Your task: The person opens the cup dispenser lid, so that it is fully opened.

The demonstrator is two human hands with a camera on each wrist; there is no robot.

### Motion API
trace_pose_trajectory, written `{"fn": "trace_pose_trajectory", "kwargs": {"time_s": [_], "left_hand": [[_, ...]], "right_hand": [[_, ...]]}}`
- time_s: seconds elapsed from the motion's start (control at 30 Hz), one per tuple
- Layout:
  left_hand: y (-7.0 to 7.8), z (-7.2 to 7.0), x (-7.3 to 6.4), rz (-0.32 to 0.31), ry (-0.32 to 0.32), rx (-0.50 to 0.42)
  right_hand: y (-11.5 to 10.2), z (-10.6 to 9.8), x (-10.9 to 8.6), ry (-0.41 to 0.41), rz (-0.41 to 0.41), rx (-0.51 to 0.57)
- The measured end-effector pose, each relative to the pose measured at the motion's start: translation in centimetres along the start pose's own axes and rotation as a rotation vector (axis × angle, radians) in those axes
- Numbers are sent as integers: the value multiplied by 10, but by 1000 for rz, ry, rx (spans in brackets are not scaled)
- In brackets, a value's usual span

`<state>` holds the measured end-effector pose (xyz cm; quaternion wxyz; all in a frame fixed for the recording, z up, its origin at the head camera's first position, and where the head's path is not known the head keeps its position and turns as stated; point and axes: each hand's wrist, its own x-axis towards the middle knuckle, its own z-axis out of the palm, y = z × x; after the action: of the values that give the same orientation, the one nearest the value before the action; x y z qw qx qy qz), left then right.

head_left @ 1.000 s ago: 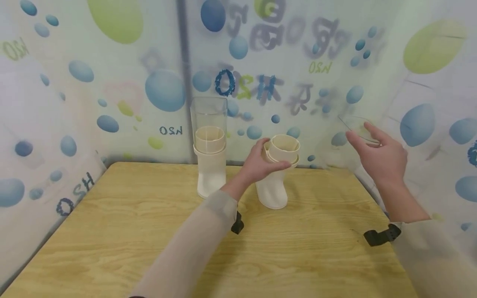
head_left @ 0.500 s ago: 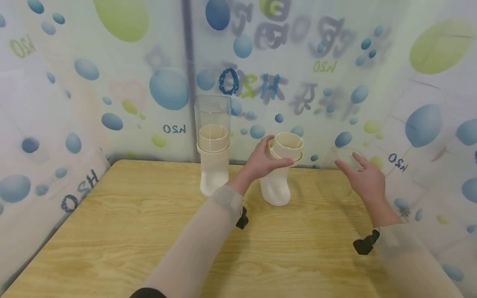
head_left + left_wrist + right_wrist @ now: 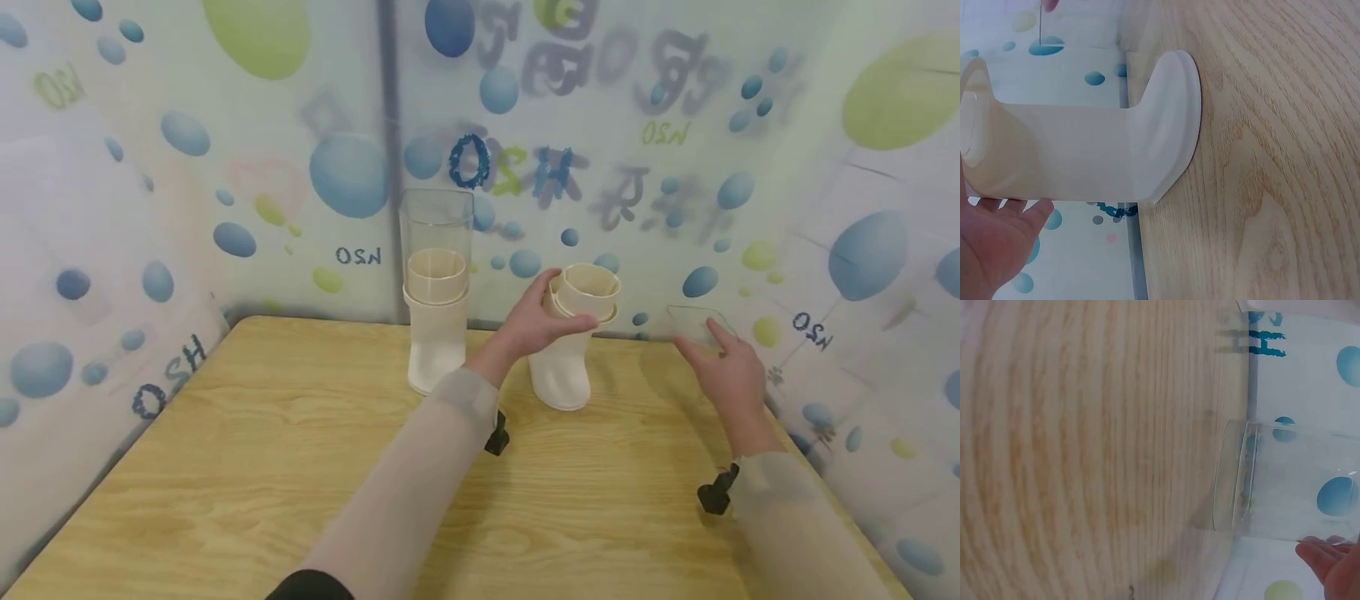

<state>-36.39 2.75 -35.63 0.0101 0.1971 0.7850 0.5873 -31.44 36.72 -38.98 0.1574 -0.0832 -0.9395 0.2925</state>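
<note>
A cream boot-shaped stand point(image 3: 562, 367) with a round inner collar stands upright on the table. My left hand point(image 3: 536, 321) grips its upper rim, thumb across the front and fingers round the side. In the left wrist view, the stand's curved foot point(image 3: 1169, 119) meets the wood. To the right, my right hand point(image 3: 731, 371) holds a clear see-through container point(image 3: 1291, 481), thumb and fingers about its side. The container's lower end is at the table's far edge; I cannot tell whether it touches. Left of my left hand, a matching stand point(image 3: 437, 342) bears another clear container point(image 3: 437, 218).
The wood table point(image 3: 300, 467) ends at a printed curtain point(image 3: 315, 100) with blue and green drops, behind and on both sides. Black straps with small devices point(image 3: 716, 492) sit on both wrists.
My right hand has come down and inward with the clear container, from above the table's right back corner to close to the tabletop. My left hand keeps its grip on the stand.
</note>
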Motion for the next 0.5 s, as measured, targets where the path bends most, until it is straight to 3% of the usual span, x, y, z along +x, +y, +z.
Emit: {"fn": "trace_pose_trajectory", "kwargs": {"time_s": [0.5], "left_hand": [[-2,2,7,9,-14,-24]], "right_hand": [[0,12,10,46,44,3]]}}
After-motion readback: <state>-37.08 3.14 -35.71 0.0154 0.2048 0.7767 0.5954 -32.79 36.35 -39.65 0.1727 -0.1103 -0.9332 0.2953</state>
